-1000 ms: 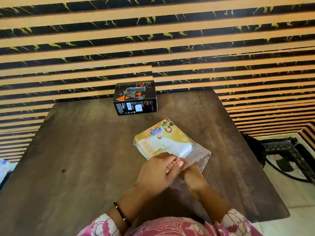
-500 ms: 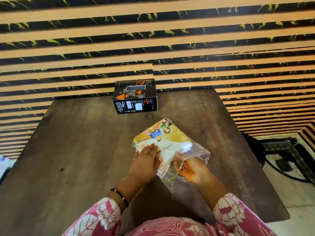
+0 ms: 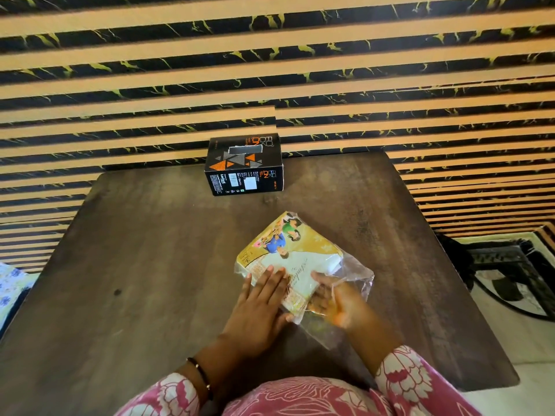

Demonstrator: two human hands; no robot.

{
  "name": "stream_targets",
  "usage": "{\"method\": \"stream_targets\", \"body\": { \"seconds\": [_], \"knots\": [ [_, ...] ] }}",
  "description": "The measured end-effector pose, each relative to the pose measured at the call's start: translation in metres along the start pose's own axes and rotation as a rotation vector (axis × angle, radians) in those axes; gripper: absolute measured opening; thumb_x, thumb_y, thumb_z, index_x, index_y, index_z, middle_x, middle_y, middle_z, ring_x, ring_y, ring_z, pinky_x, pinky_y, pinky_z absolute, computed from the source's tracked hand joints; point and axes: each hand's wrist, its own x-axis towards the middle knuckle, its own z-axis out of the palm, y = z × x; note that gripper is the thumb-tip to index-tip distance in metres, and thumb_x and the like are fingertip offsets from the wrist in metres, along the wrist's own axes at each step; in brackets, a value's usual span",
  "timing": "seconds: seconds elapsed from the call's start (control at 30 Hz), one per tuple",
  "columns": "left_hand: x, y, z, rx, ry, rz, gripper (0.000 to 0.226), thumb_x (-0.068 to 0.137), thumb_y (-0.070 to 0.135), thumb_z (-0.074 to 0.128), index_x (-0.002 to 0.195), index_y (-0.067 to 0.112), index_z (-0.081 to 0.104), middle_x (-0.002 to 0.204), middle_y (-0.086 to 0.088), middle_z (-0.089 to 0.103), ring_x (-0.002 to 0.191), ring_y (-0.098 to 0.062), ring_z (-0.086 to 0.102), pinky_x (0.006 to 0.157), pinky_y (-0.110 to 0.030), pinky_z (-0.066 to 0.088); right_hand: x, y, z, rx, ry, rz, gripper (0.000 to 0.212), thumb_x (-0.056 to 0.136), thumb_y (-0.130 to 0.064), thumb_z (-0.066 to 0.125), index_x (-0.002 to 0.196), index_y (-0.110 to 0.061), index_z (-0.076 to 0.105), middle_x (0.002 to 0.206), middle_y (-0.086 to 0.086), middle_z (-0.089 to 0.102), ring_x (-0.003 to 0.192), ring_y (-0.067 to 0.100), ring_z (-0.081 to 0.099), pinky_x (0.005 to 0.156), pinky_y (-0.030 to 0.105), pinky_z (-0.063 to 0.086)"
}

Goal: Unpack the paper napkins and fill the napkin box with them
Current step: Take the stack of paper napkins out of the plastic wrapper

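A clear plastic bag [image 3: 357, 274] lies on the dark wooden table [image 3: 135, 265] with a stack of paper napkins [image 3: 288, 250] inside, printed yellow and white with a picture. My left hand [image 3: 258, 307] presses flat on the near left corner of the pack, fingers straight. My right hand [image 3: 339, 304] is inside the bag's open end. Its thumb lies on top of the napkin stack and its fingers are under the stack's edge. The black napkin box [image 3: 244, 166] with orange triangles stands at the table's far edge, its top slot open, apart from both hands.
A striped black-and-tan wall [image 3: 270, 70] rises right behind the table. To the right on the floor stands a black metal frame [image 3: 510, 265]. A floral cloth [image 3: 12, 283] shows at the left edge. The table's edges are close on both sides.
Both hands were together at the bag's mouth. My left hand then moved onto the pack and lies flat, while my right hand slid into the opened bag to the napkins.
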Motion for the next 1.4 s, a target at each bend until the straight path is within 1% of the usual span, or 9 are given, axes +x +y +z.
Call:
{"method": "stream_targets", "body": {
  "seconds": [0.13,0.27,0.5,0.67,0.83,0.97,1.1,1.23,1.4],
  "knots": [
    [0.013,-0.028,-0.015,-0.06,0.124,-0.054,0.063,0.092,0.051,0.026,0.144,0.015,0.026,0.151,-0.008,0.031,0.142,-0.02,0.013,0.118,-0.043,0.0,0.003,-0.003,-0.003,-0.177,0.005,0.009,0.017,0.083,-0.012,0.063,0.1,-0.009,0.06,0.082,0.009,0.065,0.075,0.023,0.058,0.074,0.036,0.051],
    [0.028,-0.046,-0.023,-0.135,0.061,-0.362,0.066,0.093,0.049,0.019,0.146,0.011,0.016,0.154,-0.011,0.022,0.144,-0.026,0.013,0.116,-0.043,0.002,0.004,-0.009,-0.005,-0.283,0.019,0.043,0.005,0.085,-0.01,0.061,0.089,-0.008,0.059,0.084,0.009,0.062,0.073,0.022,0.057,0.069,0.031,0.048],
    [0.025,-0.031,-0.018,-0.227,-0.1,-0.426,0.058,0.098,0.037,0.03,0.146,0.008,0.015,0.152,-0.016,0.024,0.138,-0.033,0.026,0.114,-0.042,0.021,0.009,0.007,-0.01,-0.183,0.006,-0.1,0.026,0.087,-0.009,0.061,0.112,-0.013,0.056,0.109,0.006,0.066,0.1,0.025,0.062,0.077,0.036,0.052],
    [0.011,-0.043,-0.016,-0.27,0.059,-0.367,0.047,0.095,0.044,0.036,0.131,0.015,0.042,0.126,-0.008,0.056,0.106,-0.026,0.056,0.085,-0.037,0.046,0.005,0.001,-0.028,-0.224,-0.014,-0.133,0.048,0.077,-0.006,0.07,0.123,-0.009,0.056,0.118,0.014,0.066,0.105,0.031,0.064,0.075,0.045,0.058],
    [-0.004,-0.062,-0.014,-0.324,0.129,-0.273,0.054,0.081,0.055,0.033,0.112,0.018,0.058,0.105,-0.003,0.064,0.089,-0.023,0.063,0.071,-0.032,0.048,-0.004,-0.013,-0.051,-0.298,0.0,-0.189,0.04,0.079,0.0,0.064,0.119,-0.004,0.059,0.114,0.018,0.068,0.103,0.036,0.065,0.084,0.049,0.055],
    [0.002,-0.055,-0.017,-0.56,0.17,-0.473,0.035,0.093,0.045,0.043,0.113,0.02,0.057,0.1,0.004,0.062,0.09,-0.016,0.059,0.073,-0.028,0.042,-0.006,-0.016,-0.057,-0.301,-0.112,-0.143,0.048,0.072,-0.017,0.071,0.118,-0.012,0.06,0.115,0.012,0.069,0.106,0.033,0.065,0.088,0.05,0.053],
    [0.024,-0.039,-0.019,-0.725,0.058,-0.595,0.031,0.097,0.035,0.041,0.1,0.011,0.061,0.089,-0.003,0.065,0.082,-0.021,0.059,0.062,-0.026,0.039,-0.007,-0.013,-0.04,-0.416,-0.018,-0.227,0.051,0.072,-0.022,0.076,0.119,-0.016,0.056,0.111,0.007,0.07,0.101,0.028,0.066,0.083,0.049,0.054],
    [0.031,-0.041,-0.018,-0.59,0.101,-0.596,0.018,0.091,0.028,0.052,0.078,0.016,0.056,0.072,-0.003,0.062,0.063,-0.018,0.055,0.05,-0.027,0.033,-0.011,-0.016,-0.029,-0.468,0.053,-0.27,0.03,0.082,-0.004,0.064,0.111,-0.011,0.058,0.105,0.009,0.068,0.092,0.025,0.066,0.07,0.037,0.056],
    [0.015,-0.052,-0.025,-0.384,0.068,-0.609,0.015,0.092,0.031,0.048,0.088,0.017,0.052,0.086,-0.011,0.064,0.068,-0.021,0.054,0.056,-0.031,0.038,-0.012,-0.028,-0.036,-0.622,0.108,-0.292,0.03,0.084,-0.006,0.063,0.114,-0.01,0.06,0.107,0.006,0.07,0.09,0.02,0.068,0.068,0.03,0.056]
  ]
}}
